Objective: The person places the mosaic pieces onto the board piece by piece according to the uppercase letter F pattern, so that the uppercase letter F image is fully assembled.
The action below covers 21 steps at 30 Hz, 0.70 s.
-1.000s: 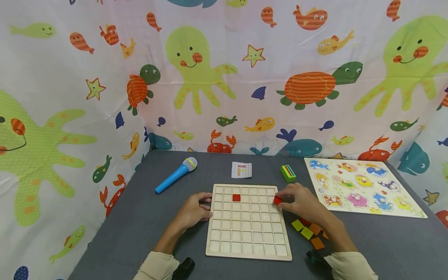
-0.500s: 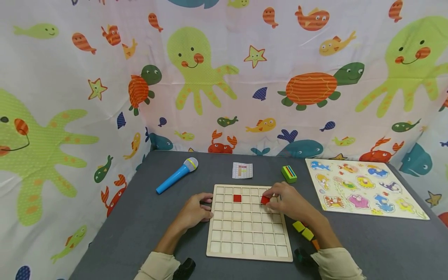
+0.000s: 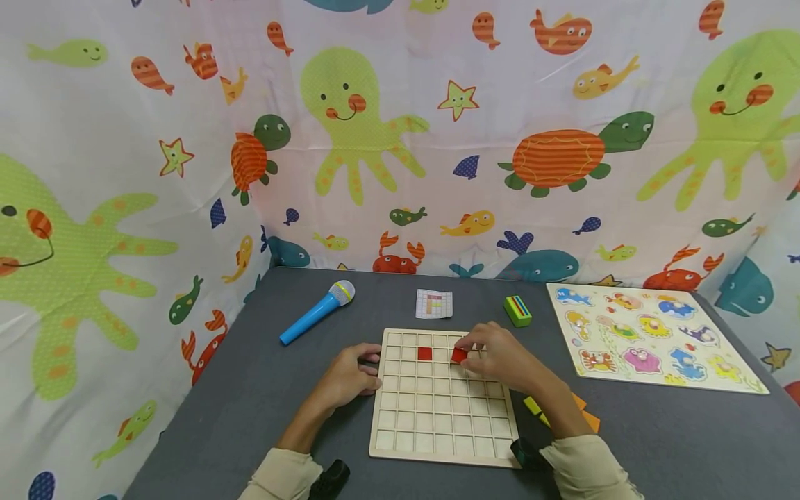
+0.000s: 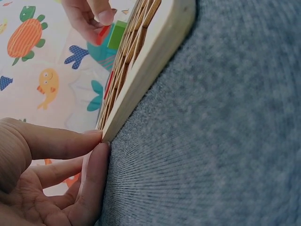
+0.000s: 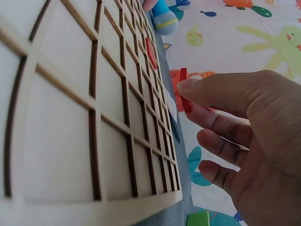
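A wooden grid board lies on the dark table, with a red square tile in one of its upper cells. At the board's left edge my left hand holds the rim between thumb and finger, as the left wrist view shows up close. My right hand pinches a second red tile between thumb and index finger. That tile is tilted and hangs over the upper right part of the grid, apart from the board in the right wrist view. The other right fingers are loosely curled.
Yellow tiles and orange tiles lie right of the board, partly behind the right forearm. Farther back are a blue toy microphone, a printed grid card, a green block and a sea-animal puzzle board.
My right hand has moved left with the red tile, from the board's right edge to over its upper cells. The left hand has stayed at the left edge.
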Motion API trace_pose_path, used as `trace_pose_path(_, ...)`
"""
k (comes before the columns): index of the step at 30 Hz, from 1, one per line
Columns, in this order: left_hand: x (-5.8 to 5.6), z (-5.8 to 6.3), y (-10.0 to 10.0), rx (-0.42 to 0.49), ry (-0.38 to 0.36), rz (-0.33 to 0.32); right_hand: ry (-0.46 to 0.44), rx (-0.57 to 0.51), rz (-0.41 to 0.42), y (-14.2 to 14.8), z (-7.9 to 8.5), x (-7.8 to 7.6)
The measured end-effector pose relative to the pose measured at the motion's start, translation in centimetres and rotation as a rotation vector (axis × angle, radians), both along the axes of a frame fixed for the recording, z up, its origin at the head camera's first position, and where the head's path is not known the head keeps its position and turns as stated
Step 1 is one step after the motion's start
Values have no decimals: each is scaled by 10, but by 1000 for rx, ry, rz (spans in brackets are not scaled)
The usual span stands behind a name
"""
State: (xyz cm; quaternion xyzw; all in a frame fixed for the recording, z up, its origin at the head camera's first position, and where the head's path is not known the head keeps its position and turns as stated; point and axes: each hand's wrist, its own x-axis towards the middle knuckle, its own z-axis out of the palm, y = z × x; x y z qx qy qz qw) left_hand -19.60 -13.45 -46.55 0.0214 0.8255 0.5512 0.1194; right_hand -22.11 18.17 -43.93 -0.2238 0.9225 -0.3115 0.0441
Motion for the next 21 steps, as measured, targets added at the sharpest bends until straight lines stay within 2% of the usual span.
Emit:
trace_pose_path(10,1,1,0,-1,-3,4,-11,5,29,-12,-1,-6)
trace_pose_path(21,2,1,-1,-1,12,-1,14,40,33,-22,-10,-16)
